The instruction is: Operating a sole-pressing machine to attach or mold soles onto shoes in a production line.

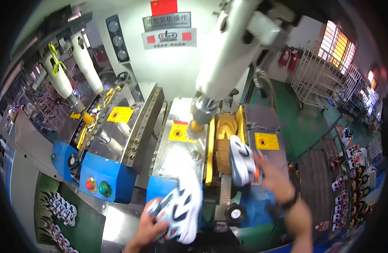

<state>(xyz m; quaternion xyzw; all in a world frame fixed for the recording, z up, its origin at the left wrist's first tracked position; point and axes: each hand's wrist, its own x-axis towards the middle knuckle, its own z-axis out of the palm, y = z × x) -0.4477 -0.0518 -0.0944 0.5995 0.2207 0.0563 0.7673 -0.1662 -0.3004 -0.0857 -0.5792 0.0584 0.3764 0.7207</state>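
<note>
Green factory floor point(282, 105) spreads beyond and to the right of a yellow-walled shoe mould point(221, 155), with a white press arm point(221, 55) angled above the mould's left side. On the near side, left of the mould, the left hand point(149, 230) is clamped on the side of a navy-striped white sneaker point(187, 213). A second sneaker point(240, 158), also white, is at the mould's front right; the right hand point(276, 181) has its fingers at that shoe's right side, but blur means I cannot tell whether they grip it.

Both should be light, with a soft upper and a stiffer sole; the heel and sole edges look the surest hold.

Counted: two sneakers at the hands; one press arm over the mould, two thinner press arms point(86, 65) well left of it; three yellow warning labels point(266, 141), one right of the mould and two left; one red button point(91, 185) and one green button point(104, 189) on a blue housing point(123, 173) left of it. Racked shoes point(340, 200) right of the mould are too crowded to count.
</note>
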